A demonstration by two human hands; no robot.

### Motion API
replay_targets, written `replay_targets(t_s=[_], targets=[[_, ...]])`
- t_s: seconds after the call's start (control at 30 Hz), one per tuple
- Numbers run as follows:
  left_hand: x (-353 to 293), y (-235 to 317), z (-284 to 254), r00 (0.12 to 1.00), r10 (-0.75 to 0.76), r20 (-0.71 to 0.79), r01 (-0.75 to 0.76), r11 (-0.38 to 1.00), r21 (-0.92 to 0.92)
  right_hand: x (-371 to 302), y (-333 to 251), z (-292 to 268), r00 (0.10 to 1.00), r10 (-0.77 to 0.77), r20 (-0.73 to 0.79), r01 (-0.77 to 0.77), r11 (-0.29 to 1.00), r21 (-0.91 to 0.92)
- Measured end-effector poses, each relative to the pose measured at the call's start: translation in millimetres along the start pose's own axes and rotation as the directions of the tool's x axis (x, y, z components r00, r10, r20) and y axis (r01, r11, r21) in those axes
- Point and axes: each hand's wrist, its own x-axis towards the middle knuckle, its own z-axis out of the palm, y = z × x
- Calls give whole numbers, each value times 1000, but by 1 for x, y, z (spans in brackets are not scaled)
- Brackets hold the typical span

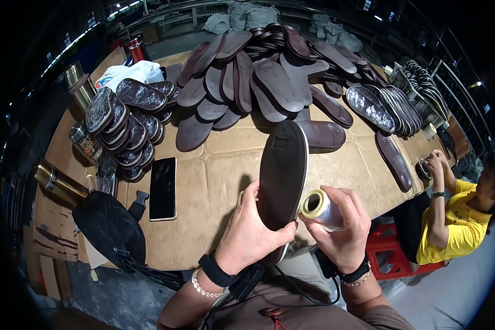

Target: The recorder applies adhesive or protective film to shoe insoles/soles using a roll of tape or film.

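My left hand (252, 230) grips a dark brown shoe sole (283, 176) near its lower end, thumb across the face and fingers behind. The sole stands upright with its far end raised over the table. In my right hand (344, 228) is a roll of clear plastic film (328, 212), its yellowish core end facing the sole. The roll sits close beside the sole's right edge, and my right fingertips come near my left thumb there. Whether any film runs between roll and sole, I cannot tell.
A big heap of brown soles (280, 82) covers the table's far side. Film-wrapped soles (129, 132) are stacked at left, by a phone (163, 188), a black bag (109, 228) and a gold flask (60, 180). At right, a person in yellow (456, 220) handles a sole.
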Motion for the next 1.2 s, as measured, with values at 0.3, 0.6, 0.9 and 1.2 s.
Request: replay_targets(t_s=[0.3, 0.6, 0.9, 1.2], targets=[[-3, 4, 3, 999, 28, -33, -24, 995, 96, -1, -4, 1, 1000, 20, -15, -21, 998, -63], [2, -3, 12, 996, 85, -39, -85, 996, 13, -6, -9, 2, 999, 40, -7, -41, 991, -124], [6, -14, 23, 973, 212, -95, -217, 975, -42, -8, -3, 3, 1000, 2, 14, 1, 983, -183], [1, -14, 22, 962, 252, -103, -256, 966, -34, -9, -2, -1, 1000, -23, 9, 25, 983, -183]])
